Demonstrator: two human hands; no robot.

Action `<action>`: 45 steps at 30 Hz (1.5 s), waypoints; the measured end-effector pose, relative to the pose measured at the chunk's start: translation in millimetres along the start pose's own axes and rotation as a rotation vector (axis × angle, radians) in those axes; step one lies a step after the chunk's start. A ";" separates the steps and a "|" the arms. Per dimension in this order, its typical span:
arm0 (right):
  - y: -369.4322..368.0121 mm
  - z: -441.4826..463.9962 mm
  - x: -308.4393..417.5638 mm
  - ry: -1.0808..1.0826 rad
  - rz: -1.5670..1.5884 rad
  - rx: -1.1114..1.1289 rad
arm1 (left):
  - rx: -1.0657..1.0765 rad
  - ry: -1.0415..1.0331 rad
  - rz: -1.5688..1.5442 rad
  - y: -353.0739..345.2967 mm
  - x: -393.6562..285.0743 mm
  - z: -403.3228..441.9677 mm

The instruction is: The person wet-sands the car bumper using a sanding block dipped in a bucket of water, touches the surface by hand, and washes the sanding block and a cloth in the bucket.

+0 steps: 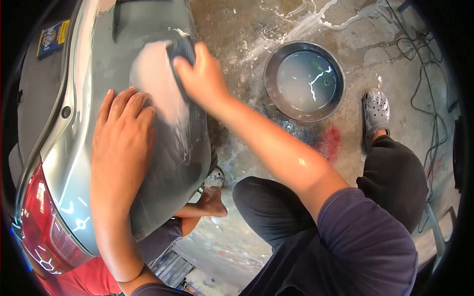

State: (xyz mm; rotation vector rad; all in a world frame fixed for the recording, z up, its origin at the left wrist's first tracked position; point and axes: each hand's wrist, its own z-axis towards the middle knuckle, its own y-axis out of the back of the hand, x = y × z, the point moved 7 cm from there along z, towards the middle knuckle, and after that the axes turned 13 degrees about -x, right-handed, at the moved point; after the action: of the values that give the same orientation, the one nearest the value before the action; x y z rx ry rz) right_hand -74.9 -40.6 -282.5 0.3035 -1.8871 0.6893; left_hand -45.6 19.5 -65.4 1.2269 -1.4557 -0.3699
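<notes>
My right hand [203,76] is closed around a dark sanding block [182,52]. It presses the block against the right edge of a pale pinkish filler patch [154,74] on the grey car body panel [163,192]. Palm down, my left hand [123,130] lies on the panel to the left of the patch, its fingers stretched out and holding nothing. Wet whitish streaks run down the panel below the patch. The red tail light [47,217] sits at the lower left, near my left forearm.
A round dark basin [269,81] of cloudy water stands on the stained concrete floor [232,29]. Black cables [422,84] trail along the right side. Another person's bare leg [210,204] and red clothing [89,276] show beside the car at the bottom left.
</notes>
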 end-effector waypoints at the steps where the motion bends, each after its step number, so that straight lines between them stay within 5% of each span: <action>1: -10.3 32.0 -5.4 0.021 -0.065 -0.020 | 0.003 0.006 0.006 0.1 -0.4 1.0; 4: -4.2 32.0 6.0 0.074 -0.086 -0.021 | 0.016 0.004 0.017 0.3 -0.1 3.7; 8: 26.5 -83.8 -1.0 0.131 0.150 0.010 | 0.024 0.023 0.024 0.2 2.7 2.7; 16: -15.7 66.3 -14.4 -0.031 -0.197 0.021 | 0.033 0.055 0.146 -12.8 15.2 -0.1; 23: 27.5 43.4 -39.8 -0.205 -0.114 -0.035 | 0.093 0.047 0.319 -40.4 16.1 4.3; 34: 114.0 166.3 -56.5 0.051 -0.424 -0.324 | 0.253 0.109 0.505 -117.5 18.3 81.9; 45: 125.7 169.5 -71.0 -0.011 -0.674 -0.147 | 0.391 -0.047 0.514 -162.7 -20.6 70.7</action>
State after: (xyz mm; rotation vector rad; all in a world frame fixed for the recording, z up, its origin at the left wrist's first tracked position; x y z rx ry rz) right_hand -237.6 -47.0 -434.4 0.7986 -1.6824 0.0916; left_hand -34.3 -57.5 -226.1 1.0899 -1.8746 0.2472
